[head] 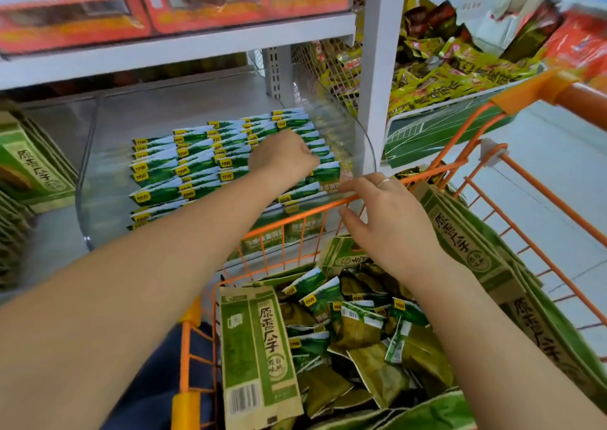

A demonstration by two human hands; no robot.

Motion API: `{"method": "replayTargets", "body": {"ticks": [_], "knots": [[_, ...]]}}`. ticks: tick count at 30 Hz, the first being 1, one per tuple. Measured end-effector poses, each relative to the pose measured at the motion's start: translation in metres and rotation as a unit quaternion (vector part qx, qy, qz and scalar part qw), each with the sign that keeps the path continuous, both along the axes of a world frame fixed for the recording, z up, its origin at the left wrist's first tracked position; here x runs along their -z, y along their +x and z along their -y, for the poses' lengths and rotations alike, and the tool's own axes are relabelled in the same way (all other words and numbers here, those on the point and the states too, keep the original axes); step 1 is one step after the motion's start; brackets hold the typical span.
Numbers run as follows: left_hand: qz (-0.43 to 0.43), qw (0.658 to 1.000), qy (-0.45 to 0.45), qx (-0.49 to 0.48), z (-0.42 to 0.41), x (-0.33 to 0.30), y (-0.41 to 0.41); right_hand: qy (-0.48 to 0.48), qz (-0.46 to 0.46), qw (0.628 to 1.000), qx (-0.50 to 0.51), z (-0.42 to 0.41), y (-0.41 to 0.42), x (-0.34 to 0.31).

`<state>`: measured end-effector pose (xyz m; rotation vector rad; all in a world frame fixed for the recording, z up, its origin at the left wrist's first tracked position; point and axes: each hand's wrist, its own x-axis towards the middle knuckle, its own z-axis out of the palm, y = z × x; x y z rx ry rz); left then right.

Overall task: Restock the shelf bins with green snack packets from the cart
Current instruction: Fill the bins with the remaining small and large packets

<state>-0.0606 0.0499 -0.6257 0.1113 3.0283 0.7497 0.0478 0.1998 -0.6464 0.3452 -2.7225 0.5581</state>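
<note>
A clear plastic shelf bin [364,147] holds rows of small green snack packets [184,163] standing on edge. My left hand [282,158] reaches into the bin at its right side, fingers curled down on a packet [323,173] in the rightmost row. My right hand [384,219] hovers above the orange cart's front rim [295,216], fingers relaxed, a ring on one finger, holding nothing. Below it the cart [512,166] holds a loose heap of small green packets [358,324].
Large green paper bags [259,347] lie in the cart's left side and lean along its right side. More such bags [29,170] are stacked on the shelf at left. A white shelf post [377,68] stands right of the bin, yellow snacks [437,78] beyond.
</note>
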Motion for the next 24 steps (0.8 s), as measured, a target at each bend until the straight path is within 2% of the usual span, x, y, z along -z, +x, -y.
{"method": "replayTargets", "body": {"ticks": [2,4,6,8,9,11,12,13,14,16,18,21,22,24], "knots": [[-0.086,0.994,0.058,0.023,0.015,-0.015,0.034,-0.012,-0.023,1.000,-0.012,0.002,0.001,-0.001],[-0.126,0.987,0.085,0.060,0.029,-0.025,0.080,-0.025,-0.061,0.997,-0.031,0.008,0.003,-0.004],[-0.106,0.987,0.036,0.112,0.041,-0.025,0.123,-0.036,-0.082,0.995,-0.048,0.014,0.007,-0.008],[-0.005,0.974,-0.082,0.213,0.049,-0.012,0.152,-0.050,-0.064,0.995,-0.059,0.016,0.010,-0.012],[0.066,0.946,-0.151,0.278,0.051,-0.002,0.160,-0.056,-0.045,0.996,-0.062,0.015,0.011,-0.013],[0.186,0.862,-0.286,0.374,0.055,0.016,0.168,-0.055,0.001,0.996,-0.065,0.012,0.010,-0.010],[0.213,0.832,-0.328,0.393,0.056,0.022,0.169,-0.046,0.026,0.997,-0.063,0.011,0.010,-0.007],[0.218,0.819,-0.350,0.400,0.057,0.025,0.170,-0.034,0.048,0.996,-0.061,0.010,0.010,-0.004],[0.209,0.819,-0.355,0.399,0.058,0.027,0.171,-0.021,0.066,0.996,-0.063,0.010,0.011,-0.001],[0.139,0.841,-0.333,0.404,0.060,0.028,0.172,-0.005,0.092,0.993,-0.070,0.011,0.012,0.003],[0.052,0.875,-0.272,0.398,0.070,0.022,0.173,-0.013,0.110,0.991,-0.076,0.013,0.014,0.006],[-0.027,0.928,-0.139,0.346,0.098,0.014,0.180,-0.090,0.151,0.979,-0.102,0.021,0.019,0.000],[-0.065,0.943,-0.072,0.317,0.108,0.012,0.185,-0.142,0.196,0.964,-0.115,0.025,0.022,-0.006],[-0.149,0.953,0.090,0.248,0.124,0.011,0.198,-0.266,0.340,0.890,-0.144,0.036,0.032,-0.021]]}}
